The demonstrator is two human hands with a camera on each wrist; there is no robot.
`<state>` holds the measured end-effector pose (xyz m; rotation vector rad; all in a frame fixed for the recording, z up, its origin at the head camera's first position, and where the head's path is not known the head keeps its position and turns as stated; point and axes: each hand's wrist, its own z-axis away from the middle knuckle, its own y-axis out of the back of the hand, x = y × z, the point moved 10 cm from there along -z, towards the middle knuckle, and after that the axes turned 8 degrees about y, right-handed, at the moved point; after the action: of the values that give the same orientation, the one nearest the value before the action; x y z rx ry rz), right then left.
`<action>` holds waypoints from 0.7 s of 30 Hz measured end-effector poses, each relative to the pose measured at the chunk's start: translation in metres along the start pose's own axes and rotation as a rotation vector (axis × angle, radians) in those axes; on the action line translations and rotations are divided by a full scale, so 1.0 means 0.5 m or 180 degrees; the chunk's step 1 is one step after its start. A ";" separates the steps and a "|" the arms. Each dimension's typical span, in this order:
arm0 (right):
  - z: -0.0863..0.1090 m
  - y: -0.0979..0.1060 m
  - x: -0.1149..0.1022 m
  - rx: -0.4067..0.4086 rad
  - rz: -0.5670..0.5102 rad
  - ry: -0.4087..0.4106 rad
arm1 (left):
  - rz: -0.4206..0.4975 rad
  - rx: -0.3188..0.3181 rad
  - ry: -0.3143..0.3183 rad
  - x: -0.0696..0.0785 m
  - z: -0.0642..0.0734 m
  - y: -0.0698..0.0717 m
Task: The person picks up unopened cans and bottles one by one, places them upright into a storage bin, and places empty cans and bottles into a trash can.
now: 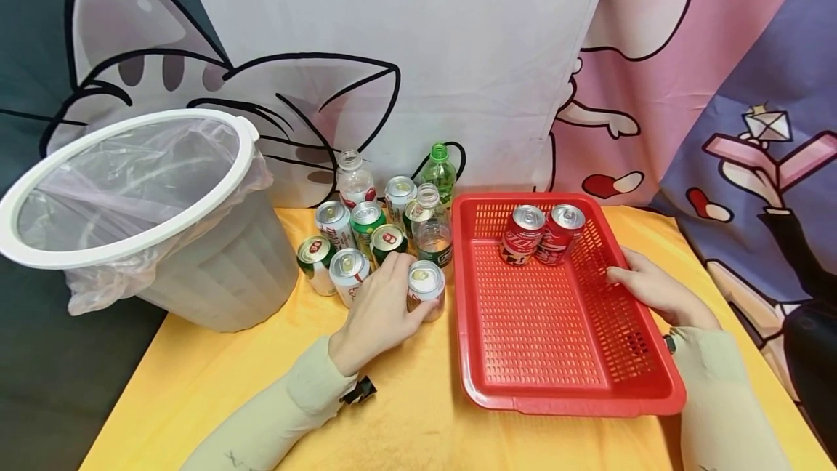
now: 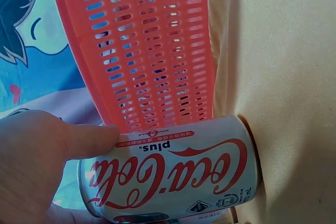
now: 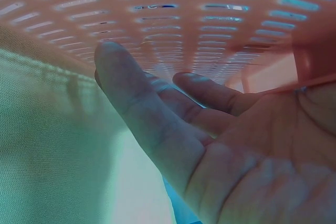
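My left hand [image 1: 382,305] grips a white Coca-Cola Plus can [image 2: 173,174], thumb on one side and fingers on the other. In the head view this can [image 1: 426,283] stands just left of the red plastic basket [image 1: 467,391]. My right hand [image 1: 660,289] holds the basket's right rim, thumb over the edge. From the right wrist view, its fingers [image 3: 152,108] lie against the outside of the slotted wall. Inside the basket, two red cans [image 1: 521,235] [image 1: 561,235] stand upright side by side at the back.
Several other cans [image 1: 349,275] are grouped left of the basket, with a clear bottle [image 1: 356,184], another bottle with a dark label [image 1: 431,227] and a green bottle [image 1: 439,169]. A lined grey bin [image 1: 222,267] stands at left. Yellow cloth [image 1: 405,413] covers the table.
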<state>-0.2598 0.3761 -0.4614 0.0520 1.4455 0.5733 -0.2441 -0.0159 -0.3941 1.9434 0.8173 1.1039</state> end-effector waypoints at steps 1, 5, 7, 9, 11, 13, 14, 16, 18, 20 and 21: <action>0.000 0.000 0.000 -0.0001 0.0002 0.0000 | 0.0008 0.0004 -0.0017 0.001 0.002 0.001; 0.000 -0.001 -0.002 0.0000 -0.0001 0.0005 | 0.0006 0.0001 -0.0055 0.002 0.006 0.004; 0.000 -0.001 -0.002 0.0006 0.0005 0.0011 | -0.0004 0.0003 -0.0071 0.004 0.007 0.006; -0.001 0.000 -0.001 0.0012 0.0011 0.0016 | -0.0010 -0.0012 -0.0071 0.005 0.007 0.008; -0.001 0.001 0.000 0.0017 0.0014 0.0014 | -0.0001 -0.0010 -0.0073 0.008 0.007 0.013; -0.001 0.001 0.002 0.0018 0.0015 0.0008 | 0.0030 -0.0009 -0.0073 0.010 0.007 0.019; -0.001 0.001 0.002 0.0017 0.0015 0.0006 | 0.0050 0.0000 -0.0070 0.012 0.007 0.024; 0.000 0.002 0.004 0.0017 0.0024 -0.0002 | 0.0081 0.0023 -0.0070 0.015 0.006 0.033; 0.001 0.001 0.005 0.0015 0.0037 -0.0013 | 0.0092 0.0028 -0.0074 0.019 0.005 0.042; 0.001 0.001 0.007 0.0016 0.0045 -0.0023 | 0.0086 0.0038 -0.0082 0.022 0.005 0.050; 0.001 0.001 0.008 0.0017 0.0049 -0.0038 | 0.0087 0.0043 -0.0085 0.024 0.005 0.055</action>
<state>-0.2593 0.3784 -0.4649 0.0707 1.4362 0.5810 -0.2324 -0.0212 -0.3670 1.9818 0.7879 1.0886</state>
